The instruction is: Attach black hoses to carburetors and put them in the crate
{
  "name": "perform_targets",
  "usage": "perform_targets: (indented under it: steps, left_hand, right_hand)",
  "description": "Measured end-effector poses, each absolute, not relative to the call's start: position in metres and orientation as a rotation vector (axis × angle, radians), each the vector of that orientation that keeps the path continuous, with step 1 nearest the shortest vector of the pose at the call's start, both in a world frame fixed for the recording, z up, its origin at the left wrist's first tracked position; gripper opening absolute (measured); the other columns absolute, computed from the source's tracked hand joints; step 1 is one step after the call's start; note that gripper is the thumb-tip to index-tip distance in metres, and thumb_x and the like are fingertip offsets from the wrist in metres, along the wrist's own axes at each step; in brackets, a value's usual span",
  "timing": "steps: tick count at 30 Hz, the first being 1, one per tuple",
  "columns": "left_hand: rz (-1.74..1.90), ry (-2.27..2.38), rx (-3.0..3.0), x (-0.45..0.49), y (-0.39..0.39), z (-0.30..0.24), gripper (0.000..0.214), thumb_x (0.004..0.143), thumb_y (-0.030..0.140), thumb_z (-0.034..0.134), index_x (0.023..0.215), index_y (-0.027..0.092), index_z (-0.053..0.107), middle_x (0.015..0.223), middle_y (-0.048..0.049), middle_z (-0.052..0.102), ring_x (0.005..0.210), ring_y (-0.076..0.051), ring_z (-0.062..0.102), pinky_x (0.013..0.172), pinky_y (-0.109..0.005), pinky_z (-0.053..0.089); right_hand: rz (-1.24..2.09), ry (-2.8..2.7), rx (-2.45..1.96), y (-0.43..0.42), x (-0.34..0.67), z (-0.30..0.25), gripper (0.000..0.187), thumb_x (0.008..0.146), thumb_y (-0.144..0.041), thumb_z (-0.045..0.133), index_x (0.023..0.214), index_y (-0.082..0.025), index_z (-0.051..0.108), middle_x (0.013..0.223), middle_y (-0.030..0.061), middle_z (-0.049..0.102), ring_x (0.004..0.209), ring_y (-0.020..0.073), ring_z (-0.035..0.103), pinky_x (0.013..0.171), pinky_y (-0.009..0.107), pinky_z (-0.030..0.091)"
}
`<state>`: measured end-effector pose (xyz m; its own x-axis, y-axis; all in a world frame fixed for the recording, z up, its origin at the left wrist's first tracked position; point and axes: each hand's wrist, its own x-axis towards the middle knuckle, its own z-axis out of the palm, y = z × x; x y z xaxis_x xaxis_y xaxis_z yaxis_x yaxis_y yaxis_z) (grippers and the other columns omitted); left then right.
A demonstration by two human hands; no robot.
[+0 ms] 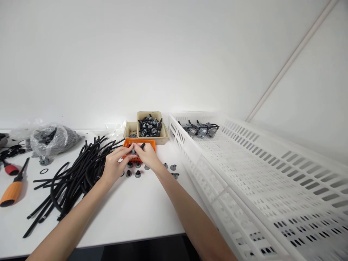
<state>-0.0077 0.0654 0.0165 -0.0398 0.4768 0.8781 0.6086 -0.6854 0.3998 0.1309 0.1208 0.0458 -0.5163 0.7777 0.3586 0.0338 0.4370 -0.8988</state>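
Plainly, both hands' fingers [128, 149] pinch small grey-and-black parts [133, 150] over a white table [133, 214] (white wall [136, 58] behind).

An orange-handled tool [12, 192] lies near a red-handled tool [11, 169]; a pipe [290, 61] crosses the wall [163, 54].

The head camera looks forward and down over the nearby table [141, 210].
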Motion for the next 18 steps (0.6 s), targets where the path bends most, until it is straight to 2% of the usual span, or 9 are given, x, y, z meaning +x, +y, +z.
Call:
perform_targets:
  steps: [3, 6, 10, 14, 18]
  left_hand:
    - [-1.775, -1.198, -2.104, -0.01, 0.066, 0.017, 0.022, 0.085, 0.021, 0.063, 0.106, 0.019, 0.07, 0.091, -0.0047, 0.074, 0.077, -0.015, 0.069, 0.074, -0.027, 0.056]
    - [-1.71, -1.239, -2.07, -0.013, 0.067, 0.016, 0.019, 0.086, 0.023, 0.062, 0.104, 0.019, 0.068, 0.092, -0.0051, 0.074, 0.08, -0.017, 0.07, 0.077, -0.029, 0.057]
    - [-1.69, -1.235, -1.967, -0.015, 0.067, 0.014, 0.013, 0.086, 0.025, 0.062, 0.097, 0.019, 0.063, 0.092, -0.0047, 0.072, 0.086, -0.018, 0.069, 0.08, -0.032, 0.056]
    - [-1.715, -1.238, -1.88, -0.016, 0.068, 0.016, 0.01, 0.084, 0.025, 0.065, 0.088, 0.02, 0.058, 0.083, -0.0022, 0.067, 0.082, -0.017, 0.067, 0.075, -0.03, 0.055]
    - [-1.729, -1.253, -1.868, -0.018, 0.068, 0.015, 0.007, 0.083, 0.022, 0.063, 0.082, 0.02, 0.056, 0.079, -0.0004, 0.065, 0.077, -0.015, 0.065, 0.072, -0.027, 0.053]
  right_hand:
    - [1.154, -1.83, -0.711, 0.122, 0.13, 0.045, 0.036, 0.087, -0.039, 0.046, 0.057, -0.019, 0.042, 0.055, -0.0052, 0.038, 0.052, 0.0092, 0.037, 0.051, 0.024, 0.029]
    - [1.181, -1.789, -0.731, 0.122, 0.13, 0.048, 0.039, 0.086, -0.048, 0.05, 0.061, -0.019, 0.051, 0.054, -0.0043, 0.044, 0.053, 0.0104, 0.042, 0.052, 0.025, 0.033]
    - [1.196, -1.755, -0.707, 0.121, 0.132, 0.054, 0.041, 0.08, -0.057, 0.059, 0.067, -0.018, 0.055, 0.057, -0.0042, 0.05, 0.055, 0.0106, 0.047, 0.055, 0.025, 0.038]
    - [1.281, -1.65, -0.592, 0.122, 0.134, 0.056, 0.035, 0.079, -0.054, 0.062, 0.078, -0.019, 0.058, 0.062, -0.0038, 0.055, 0.059, 0.0113, 0.053, 0.061, 0.025, 0.046]
    - [1.368, -1.641, -0.53, 0.12, 0.134, 0.055, 0.026, 0.074, -0.041, 0.07, 0.086, -0.02, 0.063, 0.076, 0.0003, 0.064, 0.073, 0.0143, 0.062, 0.072, 0.028, 0.051]
